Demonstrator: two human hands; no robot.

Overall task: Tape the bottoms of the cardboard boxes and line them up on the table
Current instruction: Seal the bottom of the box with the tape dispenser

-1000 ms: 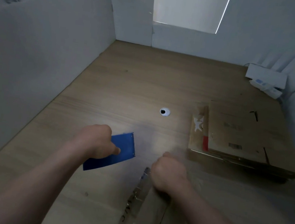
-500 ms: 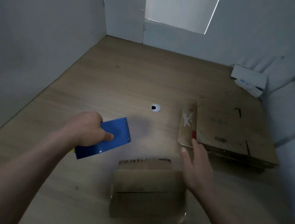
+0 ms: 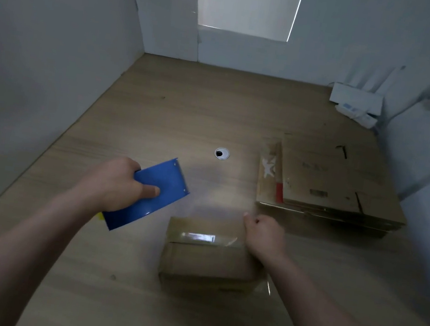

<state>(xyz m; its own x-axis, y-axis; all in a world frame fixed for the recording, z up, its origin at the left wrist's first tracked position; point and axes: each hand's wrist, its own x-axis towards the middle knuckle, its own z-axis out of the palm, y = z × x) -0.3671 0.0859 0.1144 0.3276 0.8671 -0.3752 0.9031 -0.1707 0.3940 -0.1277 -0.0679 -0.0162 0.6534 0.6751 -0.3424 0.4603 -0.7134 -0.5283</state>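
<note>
Your right hand (image 3: 262, 237) has curled onto the box's (image 3: 208, 262) far corner; grip unclear. Your left hand (image 3: 119, 185) clamps the dispenser (image 3: 168, 181) beside it. Tape (image 3: 199, 236) seems laid: line the box up next.

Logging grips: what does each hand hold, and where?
Left hand grips the blue dispenser at its near end, thumb on top. Right hand, curled by the box: cannot tell.

Taped brown box (image 3: 208, 261) sits upright near a stack of flattened boxes (image 3: 330, 179)
</note>
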